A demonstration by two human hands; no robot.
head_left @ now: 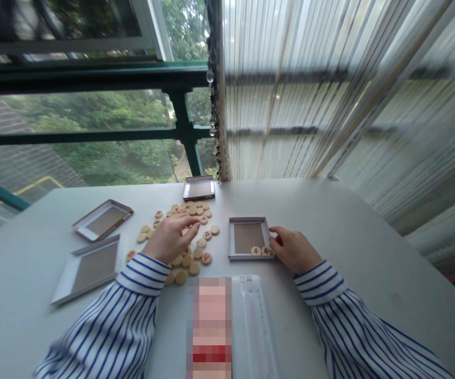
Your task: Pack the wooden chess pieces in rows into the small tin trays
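Observation:
My left hand point(171, 237) lies over a scatter of round wooden game pieces point(195, 231) with red and dark characters, its fingertips pinched round one piece near the middle of the heap. My right hand point(292, 248) rests at the right edge of a small shallow box tray point(233, 239), fingers curled against its rim. Two pieces point(261, 250) lie in the tray's near right corner, right beside my fingertips. Both arms wear blue-and-white striped sleeves.
Three more shallow box trays lie on the white table point(349, 221): one at the back point(199, 188), two at the left point(103, 218) point(89, 268). A folded clear sheet point(253, 321) lies near the front edge. Window and slatted blinds stand behind.

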